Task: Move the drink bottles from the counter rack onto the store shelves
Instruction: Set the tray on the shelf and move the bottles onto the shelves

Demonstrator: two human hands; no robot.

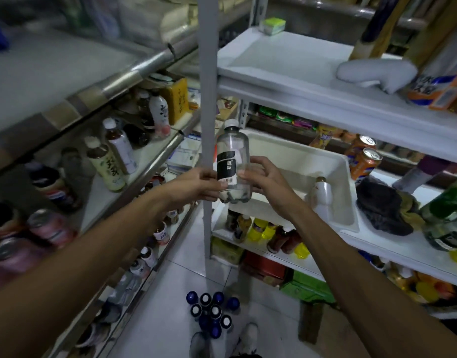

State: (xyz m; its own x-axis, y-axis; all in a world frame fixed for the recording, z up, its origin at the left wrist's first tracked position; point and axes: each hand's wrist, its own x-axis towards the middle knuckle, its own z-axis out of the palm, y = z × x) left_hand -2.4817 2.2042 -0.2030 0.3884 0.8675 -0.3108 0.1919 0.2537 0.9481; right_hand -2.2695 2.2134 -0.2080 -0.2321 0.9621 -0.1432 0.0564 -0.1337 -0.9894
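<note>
1. Head view, progress: I am watching 1 clear bottle [232,151] with a black label and a white cap being carried in mid-air. It is resting on no surface and is hanging upright in front of the grey post [205,73], between the counter rack [157,164] on the left and the white store shelves [325,104] on the right.
2. I am judging this as mid-transfer. The bottle is off the rack but not yet set down.
3. Several drinks are standing on the rack, among them a pale tea bottle [106,164], so I am reckoning most of the job is left.
4. On the shelf side, a white bottle [323,195] is lying in the white tub [352,192]. Orange cans [365,161] are standing just behind the tub, and yellow bottles [261,228] are sitting 1 level lower. I cannot tell which of these came from the rack.
5. Head view, pose: both forearms are reaching forward and converging on the bottle.
6. The left hand [199,183] is gripping the lower left side, fingers wrapped round the base of the label.
7. The right hand [266,177] is grasping the lower right side, thumb lying across the front and fingers curling behind.
8. I am expecting the next move to call for a swing right, past the post, toward the tub.
</note>
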